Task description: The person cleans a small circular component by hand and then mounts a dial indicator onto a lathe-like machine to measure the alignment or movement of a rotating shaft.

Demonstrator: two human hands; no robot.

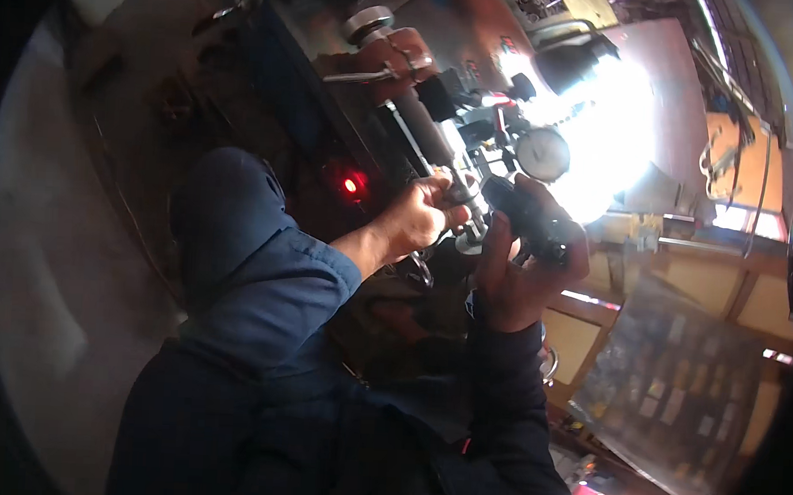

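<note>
The dark handheld piece (pixel 532 222) lies in the right hand (pixel 512 283), just right of the left hand (pixel 418 218) and below the round dial gauge (pixel 542 155). Its long axis slants from upper left to lower right, the upper-left end pointing toward the metal fitting (pixel 463 194) at the left hand; too little light falls on it to tell what kind of tool it is.

The right hand is wrapped around this piece, thumb on the near side and fingers over the far side. The left hand is drawn in narrow — its thumb and fingers close on the metal fitting, at the lower end of a thick bar (pixel 431 136). How firmly either one presses cannot be told.

The bar runs down and rightward from a reddish housing (pixel 400 64) with a pale round knob (pixel 369 22). A slim rod (pixel 410 140) lies alongside it. Beyond the gauge — strong glare hides part of the machine. A red light (pixel 350 185) glows left of the left hand.
</note>
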